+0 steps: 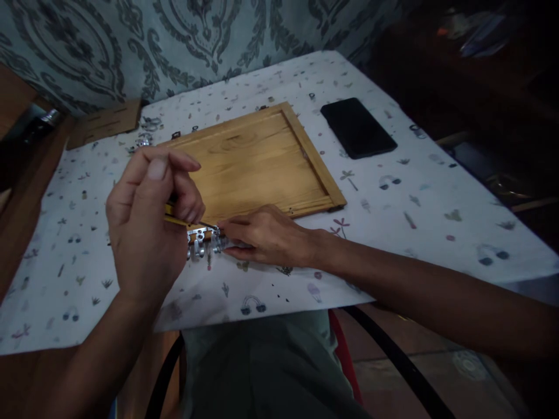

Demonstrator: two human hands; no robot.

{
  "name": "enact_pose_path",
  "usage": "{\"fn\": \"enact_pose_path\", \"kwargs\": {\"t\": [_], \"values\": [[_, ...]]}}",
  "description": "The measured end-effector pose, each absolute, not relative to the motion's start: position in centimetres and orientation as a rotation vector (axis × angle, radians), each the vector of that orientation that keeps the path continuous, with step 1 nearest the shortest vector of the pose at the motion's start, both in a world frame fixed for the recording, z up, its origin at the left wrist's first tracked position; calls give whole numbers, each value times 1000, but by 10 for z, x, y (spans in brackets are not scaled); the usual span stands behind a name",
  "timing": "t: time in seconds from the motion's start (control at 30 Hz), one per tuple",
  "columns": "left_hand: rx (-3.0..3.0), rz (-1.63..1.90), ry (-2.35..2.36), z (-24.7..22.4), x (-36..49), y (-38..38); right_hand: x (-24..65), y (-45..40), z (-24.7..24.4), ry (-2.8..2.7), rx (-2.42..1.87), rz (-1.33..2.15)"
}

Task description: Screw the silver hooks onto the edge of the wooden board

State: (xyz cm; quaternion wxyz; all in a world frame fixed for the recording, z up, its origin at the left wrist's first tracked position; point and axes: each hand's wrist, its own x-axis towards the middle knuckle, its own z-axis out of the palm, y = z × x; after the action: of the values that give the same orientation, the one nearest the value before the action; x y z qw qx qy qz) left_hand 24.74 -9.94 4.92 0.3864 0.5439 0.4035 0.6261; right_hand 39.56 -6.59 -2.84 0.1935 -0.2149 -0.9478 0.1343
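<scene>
Here, a cloth-covered bench (271, 291) carries a wooden panel (253, 160), lying flat, long axis left to right, with cardboard (105, 123) beyond its left end. The left hand (151, 227), curled closed, blocks that end; the right hand (275, 235) is half-curled, its hold unclear. A black phone (358, 128) lies right. The left grips a yellow screwdriver (172, 219) pointing right, toward metal fittings (200, 241) at the panel's near edge.

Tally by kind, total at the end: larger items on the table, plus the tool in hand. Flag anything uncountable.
Framed panel of yellowish wood: 1
Black rectangular phone: 1
Brown flat cardboard piece: 1
Yellow-handled screwdriver: 1
Total: 4
Small silver metal fittings: too unclear to count, excluded
</scene>
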Motion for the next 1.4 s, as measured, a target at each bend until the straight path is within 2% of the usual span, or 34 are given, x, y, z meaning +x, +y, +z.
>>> {"fn": "enact_pose_path", "kwargs": {"t": [0.17,0.37,0.63,0.87,1.03,1.4], "values": [[1379,1581,1051,53,251,-100,396,-66,-28,-2666,-603,401],[1431,1557,865,47,251,-87,396,-65,-29,-2658,-590,384],[1427,1298,794,55,241,-77,396,-65,-30,-2649,-583,360],[1366,1567,1059,52,250,-84,396,-66,-30,-2636,-578,397],[1355,1689,1034,52,254,-90,397,-66,-27,-2646,-581,431],[1347,1546,1008,57,254,-79,396,-64,-28,-2664,-588,435]]}}
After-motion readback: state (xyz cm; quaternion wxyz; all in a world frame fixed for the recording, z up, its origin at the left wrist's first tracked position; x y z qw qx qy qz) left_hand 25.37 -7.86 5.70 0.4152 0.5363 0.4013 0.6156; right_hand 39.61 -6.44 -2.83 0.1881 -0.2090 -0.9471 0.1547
